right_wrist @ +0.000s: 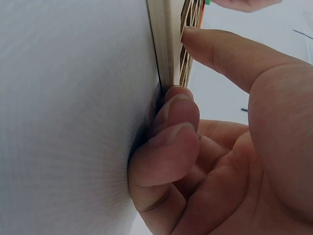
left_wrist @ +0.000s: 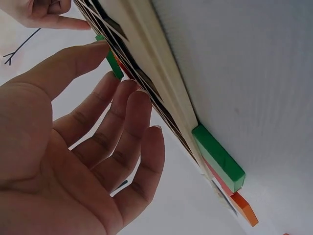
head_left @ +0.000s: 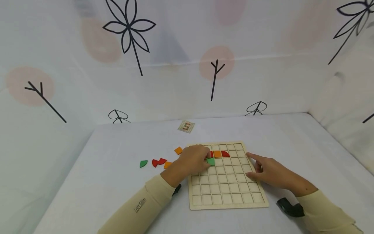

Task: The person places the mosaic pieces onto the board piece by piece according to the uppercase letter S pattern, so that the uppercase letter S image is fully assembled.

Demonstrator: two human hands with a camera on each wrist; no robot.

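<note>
A wooden grid board [head_left: 228, 197] lies flat on the white table. My left hand [head_left: 191, 159] is over its upper left part, thumb and index finger pinching a green square tile [head_left: 211, 162] at a grid cell; in the left wrist view the green tile [left_wrist: 113, 61] stands between the fingertips. Just above it, a row on the board holds a partly hidden red tile [head_left: 211, 154], an orange square tile [head_left: 217, 154] and a red quarter-round tile [head_left: 225, 154]. My right hand [head_left: 270, 172] holds the board's right edge, thumb on top and fingers curled against the side.
Loose tiles lie left of the board: a green quarter-round tile [head_left: 143, 163], red tiles [head_left: 155, 162] and orange tiles [head_left: 178, 150], some partly behind the left arm. A small card with a gridded pattern [head_left: 186, 126] lies beyond the board. A patterned cloth [head_left: 175, 87] hangs behind the table.
</note>
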